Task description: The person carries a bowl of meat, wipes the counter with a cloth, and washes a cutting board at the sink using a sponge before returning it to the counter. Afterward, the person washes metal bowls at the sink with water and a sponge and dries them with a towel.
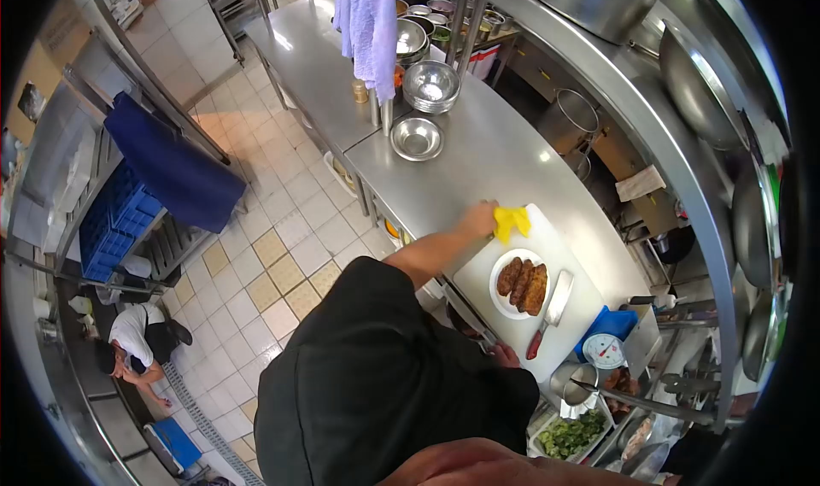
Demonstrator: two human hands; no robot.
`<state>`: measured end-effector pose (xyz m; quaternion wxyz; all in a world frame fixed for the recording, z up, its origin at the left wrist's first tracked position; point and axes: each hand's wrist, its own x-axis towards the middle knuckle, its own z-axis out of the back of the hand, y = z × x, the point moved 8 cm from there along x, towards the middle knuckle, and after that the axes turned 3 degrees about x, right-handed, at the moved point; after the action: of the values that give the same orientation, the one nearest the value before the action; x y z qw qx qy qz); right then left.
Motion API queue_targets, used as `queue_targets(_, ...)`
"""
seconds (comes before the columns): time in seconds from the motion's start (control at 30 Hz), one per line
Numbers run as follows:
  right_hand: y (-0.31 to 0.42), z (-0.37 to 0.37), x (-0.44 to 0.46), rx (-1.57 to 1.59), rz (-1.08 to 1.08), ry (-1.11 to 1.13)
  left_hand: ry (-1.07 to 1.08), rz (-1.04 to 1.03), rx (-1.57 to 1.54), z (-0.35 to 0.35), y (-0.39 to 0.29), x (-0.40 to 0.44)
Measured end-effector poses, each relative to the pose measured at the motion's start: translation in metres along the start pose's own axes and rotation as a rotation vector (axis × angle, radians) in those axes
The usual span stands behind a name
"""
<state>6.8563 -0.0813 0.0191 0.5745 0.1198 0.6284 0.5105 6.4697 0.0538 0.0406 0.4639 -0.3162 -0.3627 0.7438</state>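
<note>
My left hand [483, 219] reaches out to the far left part of the white cutting board [557, 340], closed on a bright yellow cloth [512, 223]. On the board, a round white plate [498, 289] holds several browned pieces of meat [522, 285]. Right beside the plate lies a wide-bladed knife [559, 298] with a red handle. Close to my body, my right hand [505, 355] is at the board's near edge, partly hidden by the black sleeve; its fingers are too unclear to read.
Metal bowls [418, 139] stand on the steel counter [478, 144]. A blue scale [605, 350], a metal pot [573, 383] and a tray of greens [571, 435] are at the right. Pans line the overhead shelf [632, 84]. Another person [132, 336] crouches at the far left.
</note>
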Motion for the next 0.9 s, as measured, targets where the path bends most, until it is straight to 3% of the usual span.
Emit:
queue_targets(0.07,0.014,-0.003,-0.001,-0.028,0.005,-0.005,-0.278,0.091,-0.165,0.026,0.037,0.005)
queue_targets(0.1,0.012,0.003,0.016,-0.094,0.025,0.025,-0.44,0.133,0.038,0.053,0.064,0.01)
queue_targets(0.13,0.006,0.004,0.011,-0.144,0.023,0.016,-0.535,-0.036,-0.004,0.07,0.071,-0.005)
queue_targets(0.17,0.001,0.006,0.018,-0.152,0.033,0.023,-0.313,0.085,0.303,0.072,0.1,0.0)
queue_targets(0.2,0.009,0.001,0.022,-0.084,0.02,0.068,-0.294,-0.013,0.544,0.085,0.112,0.0)
queue_targets(0.23,0.023,-0.008,0.031,0.021,0.104,0.008,-0.25,-0.037,0.518,0.101,0.118,0.008)
queue_targets(0.27,0.055,-0.01,0.011,0.033,0.129,-0.056,-0.513,-0.085,0.517,0.119,0.084,-0.012)
queue_targets(0.33,0.056,0.007,-0.008,0.149,0.123,-0.07,-0.22,-0.137,0.507,0.068,0.065,-0.024)
queue_targets(0.37,0.058,0.008,-0.015,0.217,0.144,-0.104,-0.178,-0.289,0.493,0.047,0.062,-0.034)
queue_targets(0.4,0.087,0.011,-0.015,0.158,0.172,-0.077,0.158,-0.092,0.389,0.028,0.074,-0.036)
queue_targets(0.47,0.136,0.037,-0.03,0.035,0.293,-0.077,0.39,0.159,-0.144,-0.014,0.109,-0.035)
queue_targets(0.5,0.168,0.062,-0.051,0.072,0.329,-0.102,0.34,0.159,-0.178,-0.028,0.09,-0.032)
queue_targets(0.53,0.196,0.078,-0.071,0.032,0.417,-0.061,0.262,0.32,-0.123,-0.013,0.064,-0.058)
queue_targets(0.57,0.23,0.111,-0.104,0.034,0.556,-0.11,0.202,0.309,-0.324,-0.024,0.063,-0.057)
queue_targets(0.6,0.27,0.138,-0.153,0.064,0.678,-0.179,0.218,0.301,-0.303,-0.033,0.064,-0.042)
queue_targets(0.77,0.367,0.283,-0.348,-0.042,1.132,-1.002,0.235,0.401,-0.195,-0.028,0.063,-0.024)
queue_targets(0.83,0.395,0.342,-0.393,-0.166,1.047,-1.378,0.211,0.452,-0.239,-0.027,0.072,-0.019)
queue_targets(0.9,0.441,0.387,-0.415,-0.806,1.039,-1.739,0.21,0.358,-0.215,-0.018,0.062,-0.005)
